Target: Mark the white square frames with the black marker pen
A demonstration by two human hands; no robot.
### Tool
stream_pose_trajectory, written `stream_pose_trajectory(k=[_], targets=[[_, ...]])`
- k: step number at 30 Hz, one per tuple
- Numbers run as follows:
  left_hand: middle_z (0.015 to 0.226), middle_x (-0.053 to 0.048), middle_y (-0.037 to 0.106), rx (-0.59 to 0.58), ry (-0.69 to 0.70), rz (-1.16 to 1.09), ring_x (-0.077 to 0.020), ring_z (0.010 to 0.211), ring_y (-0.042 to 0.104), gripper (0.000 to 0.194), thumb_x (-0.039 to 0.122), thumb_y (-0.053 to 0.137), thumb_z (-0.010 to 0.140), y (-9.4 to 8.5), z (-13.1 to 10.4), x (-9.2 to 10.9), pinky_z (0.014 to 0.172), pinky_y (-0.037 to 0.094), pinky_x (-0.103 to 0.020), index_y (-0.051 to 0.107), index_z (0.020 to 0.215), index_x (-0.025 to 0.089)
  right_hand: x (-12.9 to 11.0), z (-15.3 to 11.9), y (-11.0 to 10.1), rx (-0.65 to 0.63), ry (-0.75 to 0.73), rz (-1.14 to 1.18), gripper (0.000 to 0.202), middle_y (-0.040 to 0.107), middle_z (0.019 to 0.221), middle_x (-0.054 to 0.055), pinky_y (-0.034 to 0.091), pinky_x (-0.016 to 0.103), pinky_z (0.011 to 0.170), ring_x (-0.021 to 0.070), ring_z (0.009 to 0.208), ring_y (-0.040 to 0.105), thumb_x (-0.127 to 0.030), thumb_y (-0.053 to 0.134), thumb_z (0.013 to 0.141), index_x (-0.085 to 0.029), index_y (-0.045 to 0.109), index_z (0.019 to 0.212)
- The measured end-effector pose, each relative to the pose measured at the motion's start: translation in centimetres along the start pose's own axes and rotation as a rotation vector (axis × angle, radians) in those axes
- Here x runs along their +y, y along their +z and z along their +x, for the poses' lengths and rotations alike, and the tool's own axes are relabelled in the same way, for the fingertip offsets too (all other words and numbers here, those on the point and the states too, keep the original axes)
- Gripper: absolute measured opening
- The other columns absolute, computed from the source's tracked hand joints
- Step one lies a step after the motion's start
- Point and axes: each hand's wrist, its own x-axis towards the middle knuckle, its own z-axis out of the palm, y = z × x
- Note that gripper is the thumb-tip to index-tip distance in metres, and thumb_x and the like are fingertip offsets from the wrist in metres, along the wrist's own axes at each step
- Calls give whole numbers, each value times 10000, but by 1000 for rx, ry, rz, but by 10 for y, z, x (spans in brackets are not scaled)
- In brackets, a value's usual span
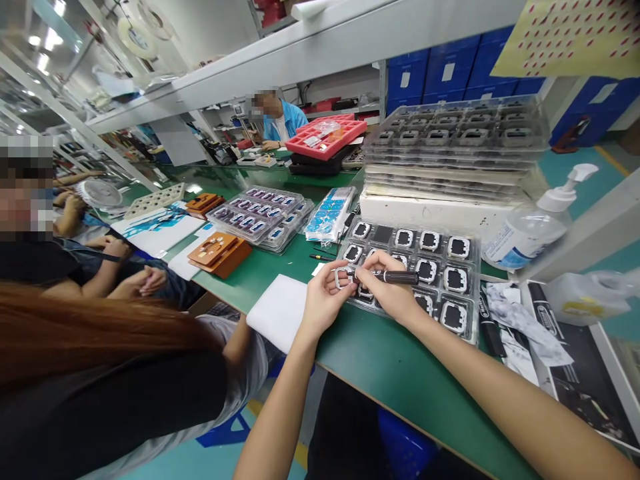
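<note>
Cradling a small white frame [343, 278] by the left edge of the tray [441, 273], the left hand [323, 298] is closed on it; the right hand [391, 291] clamps 1 marker [400, 277]; the frame looks light, stiff, perhaps brittle: grip its rim

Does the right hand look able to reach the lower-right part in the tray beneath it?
Probably yes: the lower-right part lies uncovered near the right hand, though that hand holds a black marker and may need freeing.
</note>
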Motion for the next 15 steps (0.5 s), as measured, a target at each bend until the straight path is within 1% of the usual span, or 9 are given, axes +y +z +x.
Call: stream_pose_trajectory(k=[7,15], targets=[[1038,-58,750,-8,0,8,-156,898,751,564,288,916,785,0,0,-1,842,656,-283,693,1297,203,1,0,0,-9,5,1,199,693,731,-20,511,327,650,170,661,661,-384,753,869,-252,632,782],[1044,-63,748,-9,-2,4,-160,897,754,577,280,917,775,-1,1,-2,845,662,-292,688,1298,192,3,1,0,-11,12,-11,201,692,748,-16,516,340,664,175,674,662,-398,742,867,-252,629,787]])
